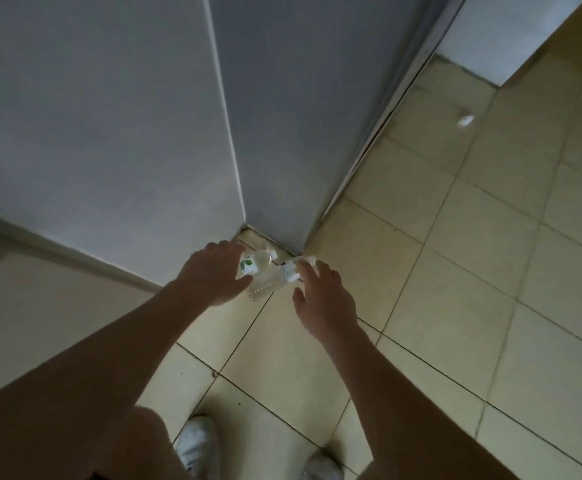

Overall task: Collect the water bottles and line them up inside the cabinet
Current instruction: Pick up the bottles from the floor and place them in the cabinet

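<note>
Two clear plastic water bottles lie on the tiled floor in the corner at the foot of the grey panels. One bottle (pixel 253 266) has a green and white label; the other bottle (pixel 291 271) lies to its right with a white label. My left hand (pixel 213 271) reaches over the green-labelled bottle, with fingers above it and thumb below it, not clearly closed. My right hand (pixel 324 299) hovers with spread fingers, its fingertips at the right bottle. The frame is blurred, so contact is hard to judge.
Tall grey panels (pixel 300 116) meet in a corner right behind the bottles. A small white object (pixel 466 120) lies on the beige tiles (pixel 455 271) at the far right. My white shoes (pixel 197 445) stand at the bottom edge.
</note>
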